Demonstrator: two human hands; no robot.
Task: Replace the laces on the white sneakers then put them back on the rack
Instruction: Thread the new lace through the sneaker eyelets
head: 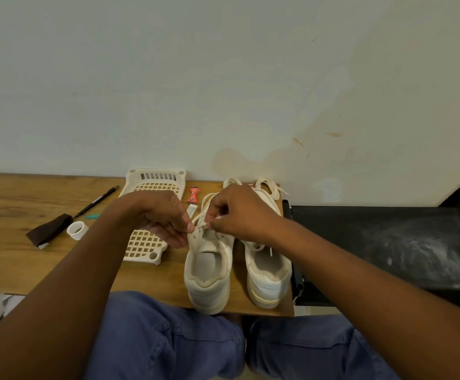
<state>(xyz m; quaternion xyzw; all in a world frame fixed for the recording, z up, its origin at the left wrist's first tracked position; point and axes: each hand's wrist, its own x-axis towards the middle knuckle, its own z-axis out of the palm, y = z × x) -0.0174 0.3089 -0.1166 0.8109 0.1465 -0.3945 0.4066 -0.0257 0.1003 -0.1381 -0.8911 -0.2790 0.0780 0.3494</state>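
Two white sneakers stand heels toward me on the wooden table point(18, 196). The left sneaker point(209, 272) is under both hands. My left hand point(160, 215) pinches the eyelet flap at the top of its tongue area. My right hand point(239, 212) pinches a cream lace point(206, 201) right at that eyelet. The right sneaker point(268, 270) sits beside it, with loose cream lace loops point(271, 187) lying over its toe end. The fronts of both sneakers are hidden behind my hands.
A cream plastic grid rack shelf point(145, 245) lies left of the sneakers. An orange tube point(193, 195), a black pen point(97, 201), a white cup point(76, 230) and a brown block point(49, 231) lie on the table. A black dusty surface point(387, 242) adjoins on the right.
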